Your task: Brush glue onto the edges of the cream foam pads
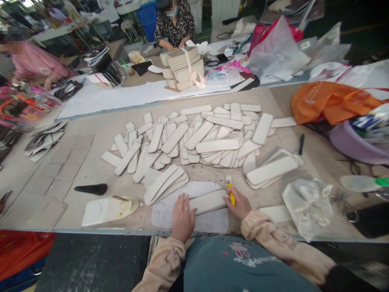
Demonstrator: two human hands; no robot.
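Note:
A pale, round-cornered strip (pixel 209 201) with a dark edge lies on a translucent sheet (pixel 165 219) in front of me. My left hand (pixel 184 215) rests flat over the strip's left end, fingers stretched out. At the other end, my right hand (pixel 238 204) grips a small yellow-handled brush (pixel 232 196), its clumpy whitish tip pointing away from me. The fingers of that hand also meet the strip's right end. Just beyond the left hand, several similar strips (pixel 167 182) lie fanned out. Left of them is a cut-open white plastic container (pixel 103 211) with a stick in it.
A big loose heap of pale strips (pixel 194 138) covers the table's middle. A black tapered tool (pixel 91 189) lies left. At right are more strips (pixel 272 170), a crumpled plastic bag (pixel 306 207), and a purple basin (pixel 358 142). Co-workers (pixel 174 24) sit across the table.

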